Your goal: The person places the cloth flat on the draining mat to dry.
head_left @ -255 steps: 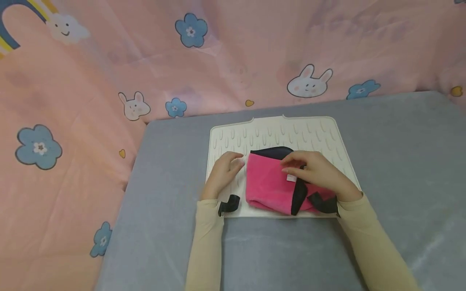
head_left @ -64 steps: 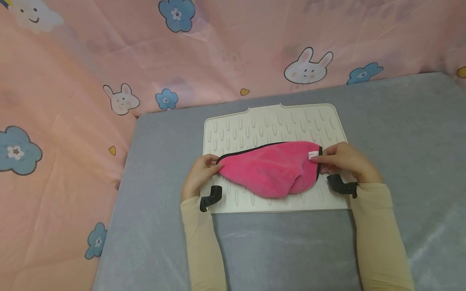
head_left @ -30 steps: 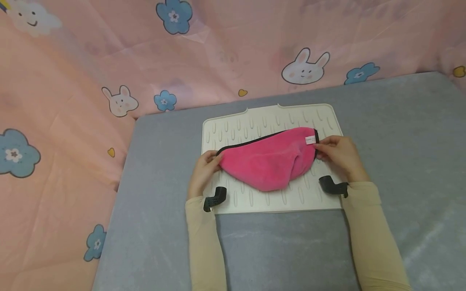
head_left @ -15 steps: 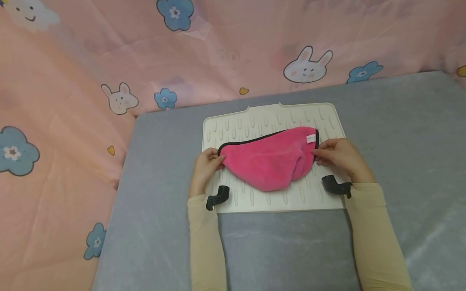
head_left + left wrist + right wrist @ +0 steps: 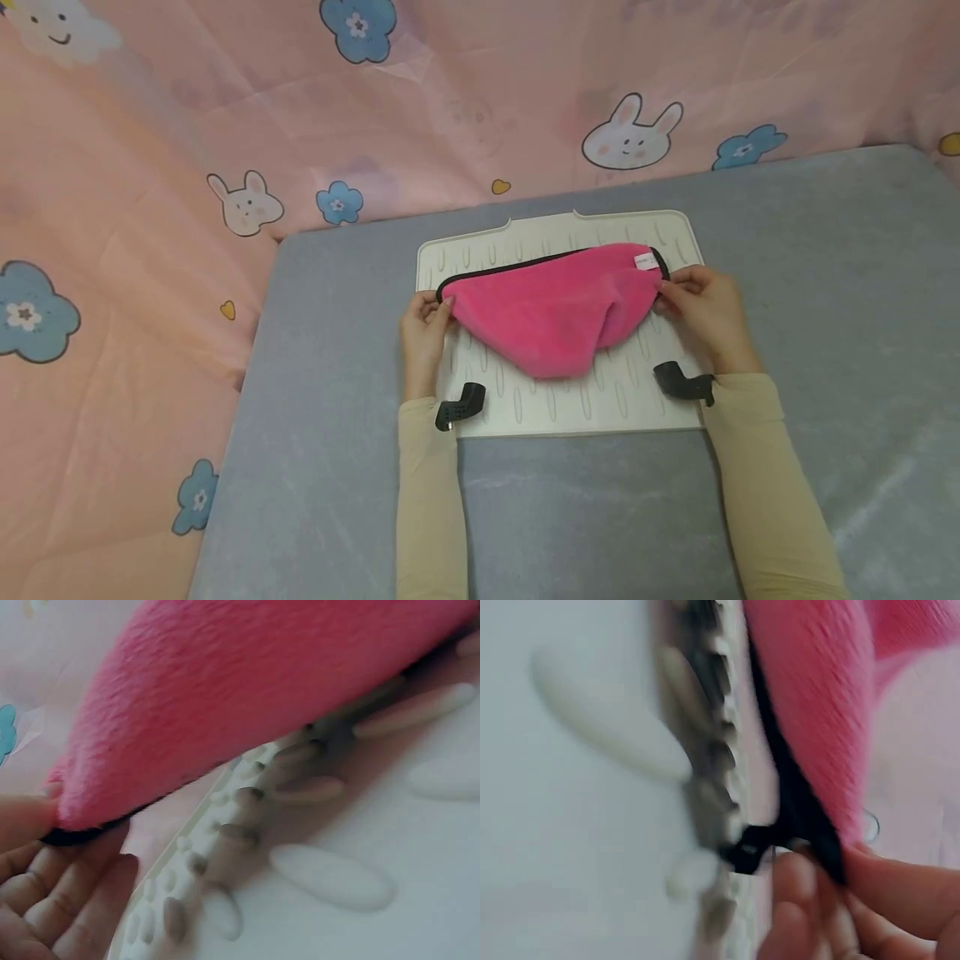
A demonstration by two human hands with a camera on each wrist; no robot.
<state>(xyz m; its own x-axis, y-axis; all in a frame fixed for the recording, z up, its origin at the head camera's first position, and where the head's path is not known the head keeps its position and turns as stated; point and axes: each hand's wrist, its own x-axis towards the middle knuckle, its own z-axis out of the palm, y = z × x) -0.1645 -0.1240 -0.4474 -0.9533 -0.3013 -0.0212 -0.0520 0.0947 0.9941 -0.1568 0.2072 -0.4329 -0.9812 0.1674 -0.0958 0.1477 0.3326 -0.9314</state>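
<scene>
- Head view: a fuzzy pink black-edged cloth stretches over a white rectangular ridged mat on the grey counter; left hand and right hand pinch opposite ends.
- Left wrist view: left fingers nip its corner.
- Right wrist view: right fingers pinch the black edge, beside a small black tab.

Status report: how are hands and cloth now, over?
Left hand, right hand pinching opposite ends of pink black-trimmed cloth. Ends held above white ridged mat. No obstruction visible.
</scene>
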